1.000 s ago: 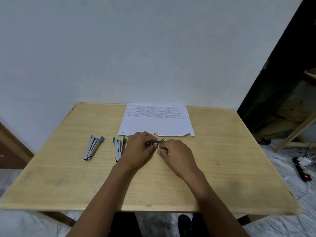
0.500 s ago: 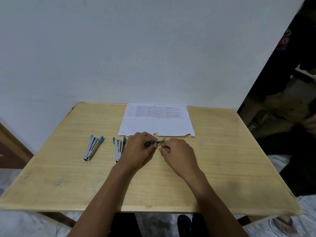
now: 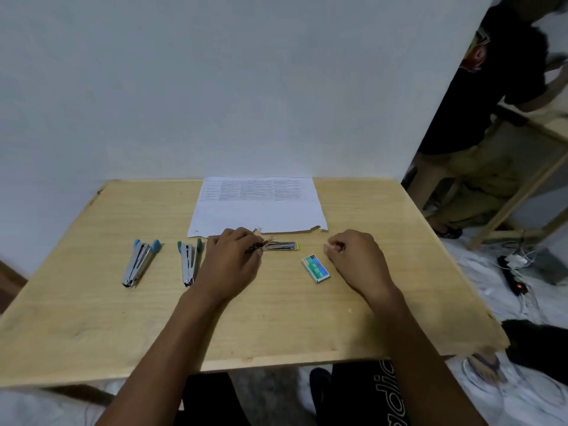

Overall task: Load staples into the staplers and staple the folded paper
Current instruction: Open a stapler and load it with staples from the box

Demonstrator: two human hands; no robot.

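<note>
A folded printed paper [image 3: 258, 210] lies at the back of the wooden table [image 3: 92, 318]. In front of it lies a metal stapler with a yellow tip [image 3: 284, 245], and my left hand [image 3: 233, 262] grips its left end. My right hand [image 3: 358, 256] rests on the table to the right, apart from the stapler, with its fingers curled and nothing visible in them. A small green staple box [image 3: 316, 269] lies between my hands. A blue-tipped stapler [image 3: 140, 262] and a green-tipped stapler [image 3: 188, 261] lie to the left.
A white wall rises right behind the table. At the right a person in dark clothes [image 3: 498, 87] stands by a wooden frame [image 3: 522, 186]. Cables and a power strip [image 3: 516, 281] lie on the floor at the right.
My right hand has left the stapler and moved right, uncovering the staple box. My left hand stays on the stapler. A person has stepped into view at the right.
</note>
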